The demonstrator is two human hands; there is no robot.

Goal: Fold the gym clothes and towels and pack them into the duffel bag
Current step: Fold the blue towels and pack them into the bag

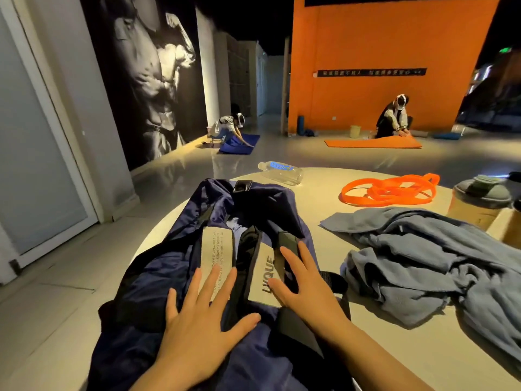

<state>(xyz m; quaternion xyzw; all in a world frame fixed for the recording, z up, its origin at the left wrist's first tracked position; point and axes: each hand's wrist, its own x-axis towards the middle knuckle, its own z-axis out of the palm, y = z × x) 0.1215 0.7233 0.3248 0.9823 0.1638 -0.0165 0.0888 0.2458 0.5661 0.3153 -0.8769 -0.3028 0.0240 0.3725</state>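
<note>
Spreading across the round desk [394, 348], the navy duffel bag [158, 277] lies under both palms; crumpled grey-blue clothes [428, 266] sit just beside it, right. Left hand [197, 323] and right hand [304, 286] press flat, fingers splayed, on the bag's label patches

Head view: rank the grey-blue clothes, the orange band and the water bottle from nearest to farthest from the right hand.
1. Grey-blue clothes: crumpled on the table just right of the right hand, which rests flat on the duffel bag.
2. Orange band: farther back, to the right.
3. Water bottle: lying at the table's far edge, roughly straight ahead.
</note>
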